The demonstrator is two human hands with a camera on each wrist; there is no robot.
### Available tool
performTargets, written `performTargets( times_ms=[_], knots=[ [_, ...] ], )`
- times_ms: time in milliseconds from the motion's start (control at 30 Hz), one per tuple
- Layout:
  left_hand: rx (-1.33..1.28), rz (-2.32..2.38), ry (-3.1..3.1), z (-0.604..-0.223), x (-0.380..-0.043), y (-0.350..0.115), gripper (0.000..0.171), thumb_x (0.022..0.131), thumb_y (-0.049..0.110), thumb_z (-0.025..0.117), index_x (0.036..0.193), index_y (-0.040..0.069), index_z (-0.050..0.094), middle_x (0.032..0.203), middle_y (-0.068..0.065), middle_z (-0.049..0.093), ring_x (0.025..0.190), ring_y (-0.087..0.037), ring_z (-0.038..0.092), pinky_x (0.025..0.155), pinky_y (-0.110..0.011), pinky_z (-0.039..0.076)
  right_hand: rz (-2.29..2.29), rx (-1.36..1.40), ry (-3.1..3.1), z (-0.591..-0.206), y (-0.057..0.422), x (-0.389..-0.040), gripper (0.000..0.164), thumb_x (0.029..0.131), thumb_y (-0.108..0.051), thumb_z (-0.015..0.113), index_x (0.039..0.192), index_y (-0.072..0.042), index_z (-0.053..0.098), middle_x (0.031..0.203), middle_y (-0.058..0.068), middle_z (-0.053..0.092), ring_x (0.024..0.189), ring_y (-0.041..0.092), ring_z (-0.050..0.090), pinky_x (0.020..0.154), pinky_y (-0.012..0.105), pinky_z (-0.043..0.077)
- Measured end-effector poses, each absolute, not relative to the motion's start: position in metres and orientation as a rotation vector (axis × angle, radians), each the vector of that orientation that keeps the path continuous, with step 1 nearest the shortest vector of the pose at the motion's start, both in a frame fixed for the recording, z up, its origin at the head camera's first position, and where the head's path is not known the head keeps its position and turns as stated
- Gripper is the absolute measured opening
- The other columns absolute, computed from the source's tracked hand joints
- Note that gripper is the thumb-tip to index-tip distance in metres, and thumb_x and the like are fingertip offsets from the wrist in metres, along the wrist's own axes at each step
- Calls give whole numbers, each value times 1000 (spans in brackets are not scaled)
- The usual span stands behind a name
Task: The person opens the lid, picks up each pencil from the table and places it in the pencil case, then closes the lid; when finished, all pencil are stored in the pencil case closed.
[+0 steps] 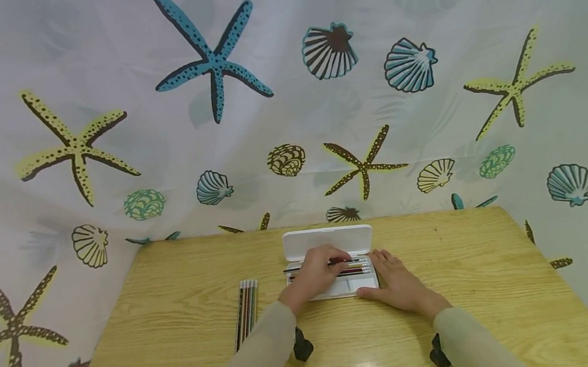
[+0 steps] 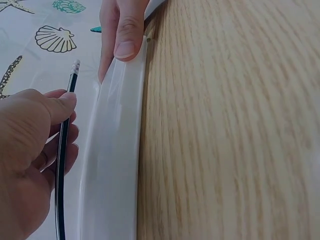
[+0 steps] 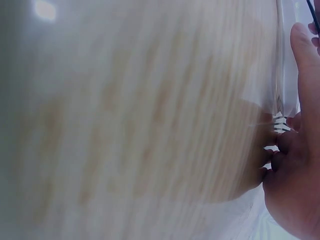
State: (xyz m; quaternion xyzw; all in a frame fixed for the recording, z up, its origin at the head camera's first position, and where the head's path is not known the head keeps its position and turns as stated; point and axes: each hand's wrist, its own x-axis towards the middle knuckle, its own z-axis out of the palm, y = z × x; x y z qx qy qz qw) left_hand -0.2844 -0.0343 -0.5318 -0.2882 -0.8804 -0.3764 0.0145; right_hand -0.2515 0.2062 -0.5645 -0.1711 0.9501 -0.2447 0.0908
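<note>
A white pencil case [image 1: 362, 284] lies with its lid [image 1: 327, 241] raised at the back. Several pencils [image 1: 358, 270] lie lengthwise in its rear part. My left hand [image 1: 316, 274] is over the case's left half and pinches a dark pencil [image 2: 62, 145] between thumb and fingers, its white eraser end pointing right. At the case's right end rests my right hand [image 1: 398, 280], fingers stretched along the side; its thumb [image 2: 127, 42] presses on the front rim in the left wrist view. The left hand covers part of the pencils inside.
Left of the case, a row of several pencils [image 1: 245, 311] lies on the wooden table [image 1: 185, 278], partly behind the left sleeve. A white curtain [image 1: 287, 118] printed with starfish and shells hangs behind the table and along both sides.
</note>
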Motion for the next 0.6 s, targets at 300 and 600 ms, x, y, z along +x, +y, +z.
performTargets(
  times_ms=[300,600],
  knots=[
    [-907,-1126,-2719,-541,-286,-28,12,98,7,74,108,7,82,102,-6,77,97,-18,70,86,-30,58,-722,-518,2827,-563,207,-251,111,94,-72,63,168,-4,18,174,24,20,163,43,11,131,60,14],
    [-898,-1113,-2750,-551,-287,-24,12,98,8,74,108,8,82,100,-5,77,94,-15,70,85,-31,58,-722,-503,2826,-563,206,-251,110,94,-72,63,169,-5,18,174,23,20,163,43,11,131,60,14]
  ],
)
